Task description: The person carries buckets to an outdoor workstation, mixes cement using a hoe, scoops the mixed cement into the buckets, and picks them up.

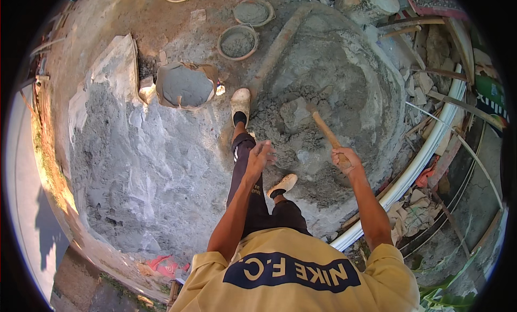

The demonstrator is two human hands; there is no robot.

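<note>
My right hand (pixel 348 159) grips the wooden handle (pixel 326 130) of a hoe-like tool near its end. Its head (pixel 297 113) looks coated in grey mortar and rests in the wet mix, so its outline is hard to make out. Around it spreads a patch of wet grey mortar (pixel 278 134), lumpy in the middle and smoother toward the right. Over my left thigh, my left hand (pixel 261 157) holds nothing, its fingers loosely apart. My shoes stand at the left and near edges of the mortar.
Two round tubs (pixel 238 57) of mortar stand at the far side. A torn paper bag (pixel 185 106) of grey powder sits beyond my left foot. White pipes (pixel 436 148), timber strips and rubble line the right side. A large stone-like block (pixel 371 5) lies far right.
</note>
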